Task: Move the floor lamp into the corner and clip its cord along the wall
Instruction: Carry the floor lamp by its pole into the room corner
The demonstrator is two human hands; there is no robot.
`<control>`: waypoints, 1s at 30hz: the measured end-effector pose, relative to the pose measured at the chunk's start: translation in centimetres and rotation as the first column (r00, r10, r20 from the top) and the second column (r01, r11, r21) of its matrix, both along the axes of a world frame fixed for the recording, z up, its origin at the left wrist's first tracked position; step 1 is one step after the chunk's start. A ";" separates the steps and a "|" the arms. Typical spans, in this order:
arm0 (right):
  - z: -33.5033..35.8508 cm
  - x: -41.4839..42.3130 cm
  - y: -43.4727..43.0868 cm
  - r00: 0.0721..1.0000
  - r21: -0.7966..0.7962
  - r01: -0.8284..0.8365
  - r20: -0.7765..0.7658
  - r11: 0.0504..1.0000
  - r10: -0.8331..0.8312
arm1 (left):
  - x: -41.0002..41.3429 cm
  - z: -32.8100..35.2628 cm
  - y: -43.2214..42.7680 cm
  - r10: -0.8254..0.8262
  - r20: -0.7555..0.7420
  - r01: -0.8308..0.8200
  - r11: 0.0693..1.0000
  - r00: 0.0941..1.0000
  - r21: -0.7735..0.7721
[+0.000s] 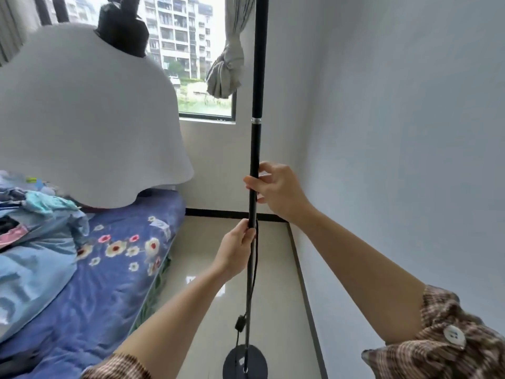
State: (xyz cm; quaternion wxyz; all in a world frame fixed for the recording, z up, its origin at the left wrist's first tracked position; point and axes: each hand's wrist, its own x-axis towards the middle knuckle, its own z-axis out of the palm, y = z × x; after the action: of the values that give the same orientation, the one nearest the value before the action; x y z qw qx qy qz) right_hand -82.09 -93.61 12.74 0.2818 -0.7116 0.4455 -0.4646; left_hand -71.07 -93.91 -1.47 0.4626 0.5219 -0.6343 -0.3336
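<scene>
brown plaid sleeves (442, 348) with a pale button sit closest to the lens, pushed up on both forearms. from them the right hand (276, 187) reaches up and wraps its fingers around the black floor lamp pole (256, 149), thumb on the near side, while the left hand (236, 248) grips the same pole lower down, fingers closed round it. the pole stands close to upright, with a silver joint ring above the right hand, and runs out of the top of the view. its round black base (245, 362) rests on the glossy pale floor tiles (273, 269), near the white right wall (396, 132) and short of the corner where the dark skirting meets. the black cord (254, 258) hangs loose beside the pole from just under the left hand, with an inline switch (240, 323) partway down, above the base. to the left the white lamp shade (82, 119) hangs large over a bed with a blue flowered sheet (114, 258) and heaped clothes. behind the pole is a window (188, 50) with a knotted grey curtain (226, 69).
</scene>
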 end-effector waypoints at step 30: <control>-1.4 -8.3 -70.8 0.997 0.047 -0.043 0.072 0.998 0.040 | -8.0 -0.5 -68.6 0.108 0.085 -0.108 0.994 0.990 -0.008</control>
State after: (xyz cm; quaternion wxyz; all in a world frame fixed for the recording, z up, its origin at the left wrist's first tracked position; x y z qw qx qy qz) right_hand -90.37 -164.45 11.33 0.3240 -0.6968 0.4314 -0.4726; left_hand -79.11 -162.53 -2.00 0.4533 0.5685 -0.6250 -0.2841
